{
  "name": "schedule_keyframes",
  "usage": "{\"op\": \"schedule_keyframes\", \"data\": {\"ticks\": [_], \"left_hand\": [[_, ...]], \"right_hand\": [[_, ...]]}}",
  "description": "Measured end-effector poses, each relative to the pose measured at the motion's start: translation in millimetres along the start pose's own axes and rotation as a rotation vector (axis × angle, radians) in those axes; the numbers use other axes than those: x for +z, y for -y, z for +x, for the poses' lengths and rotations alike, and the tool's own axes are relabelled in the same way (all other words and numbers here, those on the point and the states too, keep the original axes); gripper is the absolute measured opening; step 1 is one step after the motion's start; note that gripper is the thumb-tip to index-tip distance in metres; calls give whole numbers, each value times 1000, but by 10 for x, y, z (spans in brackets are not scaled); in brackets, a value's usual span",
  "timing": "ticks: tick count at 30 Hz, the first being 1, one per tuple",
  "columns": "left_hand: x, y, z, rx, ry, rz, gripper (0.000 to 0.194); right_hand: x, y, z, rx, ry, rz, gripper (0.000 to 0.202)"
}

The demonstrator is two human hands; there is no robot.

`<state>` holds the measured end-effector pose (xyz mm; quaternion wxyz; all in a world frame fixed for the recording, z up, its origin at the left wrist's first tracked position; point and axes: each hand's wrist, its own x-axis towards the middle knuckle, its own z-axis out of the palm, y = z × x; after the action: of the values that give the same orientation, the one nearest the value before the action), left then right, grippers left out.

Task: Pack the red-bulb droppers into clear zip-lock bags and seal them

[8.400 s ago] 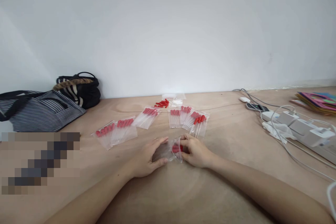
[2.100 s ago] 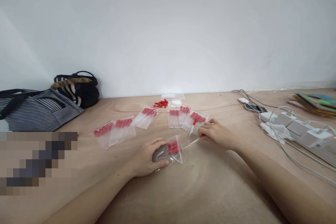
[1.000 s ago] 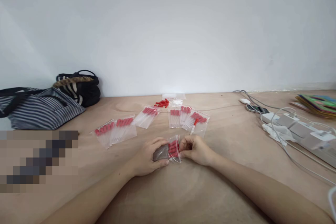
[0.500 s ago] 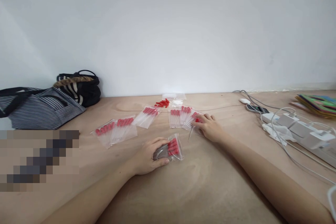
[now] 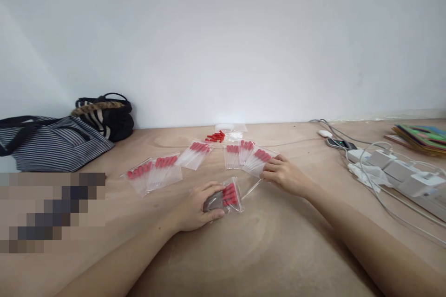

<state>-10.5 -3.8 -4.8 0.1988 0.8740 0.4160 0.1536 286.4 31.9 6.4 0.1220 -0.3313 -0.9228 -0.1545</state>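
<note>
My left hand (image 5: 200,209) holds a clear zip bag (image 5: 232,195) of red-tipped sticks low over the table, its fingers and thumb around the near end. To its right, my right hand (image 5: 284,175) pinches a thin whitish stick (image 5: 252,189) whose free end slants down toward that bag's opening side; the gripped end is hidden by the fingers. Just beyond the right hand lies a fan of filled bags (image 5: 246,151). More filled bags (image 5: 163,169) lie to the left. Loose red pieces (image 5: 216,136) and white sticks (image 5: 234,136) are at the back.
A striped bag (image 5: 59,144) and a black bag (image 5: 116,118) stand at the back left. On the right are a power strip with white plugs (image 5: 400,174), cables, a crumpled tissue (image 5: 371,175), a small black device (image 5: 341,144) and colourful booklets (image 5: 423,139).
My right hand has shifted slightly right and down, off the fanned bags, and the thin stick in its fingers now points toward the left hand's bag. My left hand stays put.
</note>
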Motion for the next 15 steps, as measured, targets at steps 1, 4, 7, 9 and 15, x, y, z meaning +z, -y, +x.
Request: {"op": "schedule_keyframes", "data": {"ticks": [1, 4, 7, 9, 15], "left_hand": [[4, 3, 0, 0, 1, 0, 51], [2, -11, 1, -10, 9, 3, 51], [-15, -51, 3, -32, 10, 16, 51], [-25, -74, 5, -35, 8, 20, 52], [-34, -86, 7, -32, 16, 10, 52]], "right_hand": [[-7, 31, 9, -15, -1, -5, 28], [-5, 120, 39, -53, 27, -14, 27], [-6, 218, 54, -63, 88, 34, 24], [-24, 286, 54, -47, 122, 114, 22], [-64, 478, 91, 20, 164, 503, 17]]}}
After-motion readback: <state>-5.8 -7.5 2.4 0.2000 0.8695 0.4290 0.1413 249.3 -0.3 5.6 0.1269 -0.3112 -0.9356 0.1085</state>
